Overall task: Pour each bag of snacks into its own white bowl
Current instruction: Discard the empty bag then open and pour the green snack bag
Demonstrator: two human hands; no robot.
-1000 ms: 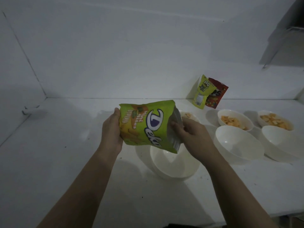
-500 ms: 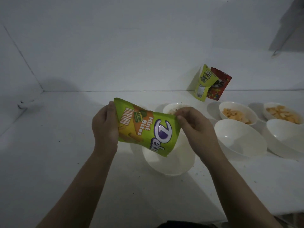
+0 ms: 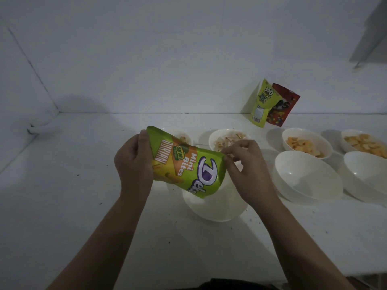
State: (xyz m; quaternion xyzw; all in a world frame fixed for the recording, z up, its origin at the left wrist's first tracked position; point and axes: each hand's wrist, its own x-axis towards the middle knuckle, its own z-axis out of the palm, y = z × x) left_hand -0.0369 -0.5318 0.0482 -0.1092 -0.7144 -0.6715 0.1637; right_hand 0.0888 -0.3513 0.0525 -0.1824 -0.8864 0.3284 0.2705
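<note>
A green and orange Deka Mini Bites bag [image 3: 184, 164] hangs tilted over a white bowl [image 3: 217, 208], its mouth end down to the right. My left hand [image 3: 133, 162] grips the bag's bottom end. My right hand [image 3: 245, 164] pinches the bag's upper corner at the mouth. The bag hides much of the bowl's inside, and I see no snacks in it. Two more white bowls [image 3: 307, 176] [image 3: 368, 174] stand to the right with nothing in them.
Behind stand bowls holding snacks: one behind the bag [image 3: 184, 138], one at centre [image 3: 228, 138], two on the right [image 3: 303, 143] [image 3: 364, 141]. A yellow-green bag [image 3: 261, 103] and a red bag [image 3: 280, 107] lean on the back wall. Crumbs dot the white counter [image 3: 83, 195].
The bag has tipped further, its mouth end dropping toward the bowl. My right hand shifted from the opening's side to pinching the top corner. My left hand stayed on the bottom end.
</note>
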